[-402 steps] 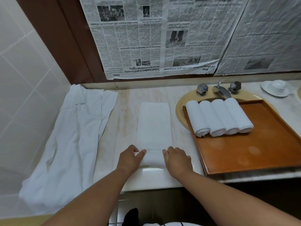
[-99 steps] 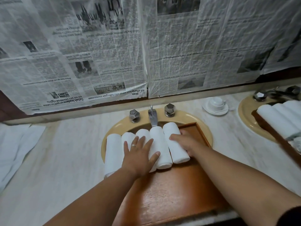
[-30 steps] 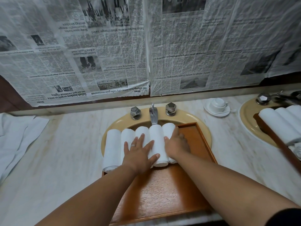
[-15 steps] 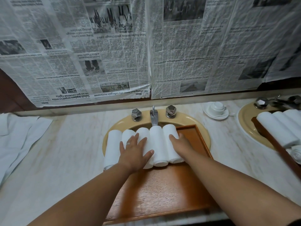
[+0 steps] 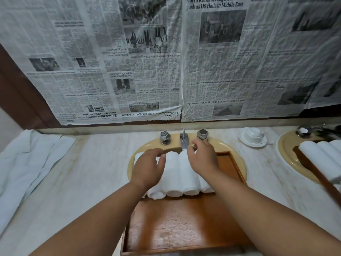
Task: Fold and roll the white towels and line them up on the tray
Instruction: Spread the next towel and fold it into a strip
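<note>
Newspaper sheets [image 5: 129,61] cover the wall behind a pale marble countertop [image 5: 92,182]. At the counter's left end lies a heap of unfolded white towels [image 5: 27,163], loose and creased, well apart from the trays.

A wooden tray [image 5: 175,228] sits across the yellow basin [image 5: 221,145] at centre, its near edge reaching past the counter's front. The far half of the tray holds a row of rolled white towels [image 5: 172,174] lying side by side and touching, with their long axes pointing away from the viewer. Four rolled ends show at the near side. The rest of the row is partly hidden by the hands, so the full count cannot be told. The near half of the tray is bare wood.

The left hand [image 5: 149,169] is above the left part of the row and the right hand [image 5: 201,159] above the right part. On both, the fingers are loosely bent and grasp nothing. Whether either palm touches the rolls cannot be told.

At the right edge a second basin [image 5: 284,150] carries a second tray [image 5: 311,167] with more rolled towels [image 5: 317,157].

A white cup [image 5: 252,134] stands on a saucer [image 5: 241,139] between the basins. A chrome faucet [image 5: 183,141] stands between two faceted tap handles [image 5: 164,137] at the central basin's far rim.
</note>
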